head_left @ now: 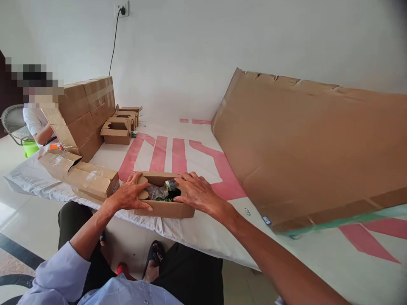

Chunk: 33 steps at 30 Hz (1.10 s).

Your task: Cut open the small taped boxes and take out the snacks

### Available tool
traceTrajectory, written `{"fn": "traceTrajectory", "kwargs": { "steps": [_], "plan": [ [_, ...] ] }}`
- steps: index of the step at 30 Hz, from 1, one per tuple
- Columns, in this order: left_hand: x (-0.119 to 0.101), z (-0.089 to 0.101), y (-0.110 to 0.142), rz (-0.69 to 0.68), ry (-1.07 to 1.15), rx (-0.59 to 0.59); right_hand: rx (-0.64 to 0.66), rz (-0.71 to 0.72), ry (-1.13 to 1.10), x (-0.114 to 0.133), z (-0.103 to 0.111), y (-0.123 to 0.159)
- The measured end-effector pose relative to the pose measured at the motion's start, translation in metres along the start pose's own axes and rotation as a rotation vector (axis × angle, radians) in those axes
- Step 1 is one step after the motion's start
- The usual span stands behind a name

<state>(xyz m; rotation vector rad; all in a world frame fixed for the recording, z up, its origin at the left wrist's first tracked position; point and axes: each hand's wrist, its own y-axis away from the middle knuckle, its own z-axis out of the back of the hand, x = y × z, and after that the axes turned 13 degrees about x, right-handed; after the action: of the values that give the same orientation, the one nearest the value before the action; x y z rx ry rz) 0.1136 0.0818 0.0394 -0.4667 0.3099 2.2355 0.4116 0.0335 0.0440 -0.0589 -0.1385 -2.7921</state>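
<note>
A small open cardboard box [168, 209] sits near the front edge of the cloth-covered table. Inside it lie a crumpled clear plastic item [156, 193], a dark piece with green print [167, 197] and a small light-coloured item [170, 185]. My left hand [132, 192] grips the left end of the box, its thumb along the front wall and its fingers by a rounded flap [143, 194]. Across the right end lies my right hand [199, 190], fingers over the back rim and thumb by the opening; its palm hides that end of the box.
Left of my box lies a long taped carton [92, 180]. Stacked cartons [87, 112] and several small open boxes [117, 134] stand behind. A big cardboard sheet [311, 156] leans at the right. Beyond the stack sits a person [33, 123].
</note>
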Motion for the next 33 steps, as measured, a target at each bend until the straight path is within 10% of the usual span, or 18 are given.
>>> {"fn": "traceTrajectory", "kwargs": {
  "steps": [26, 33],
  "plan": [
    [-0.012, -0.005, 0.008, 0.060, 0.140, -0.154, 0.268, -0.297, -0.061, 0.032, 0.011, -0.037],
    [-0.003, -0.011, 0.011, 0.057, 0.268, -0.248, 0.151, -0.101, -0.171, -0.019, 0.037, -0.001]
  ]
}}
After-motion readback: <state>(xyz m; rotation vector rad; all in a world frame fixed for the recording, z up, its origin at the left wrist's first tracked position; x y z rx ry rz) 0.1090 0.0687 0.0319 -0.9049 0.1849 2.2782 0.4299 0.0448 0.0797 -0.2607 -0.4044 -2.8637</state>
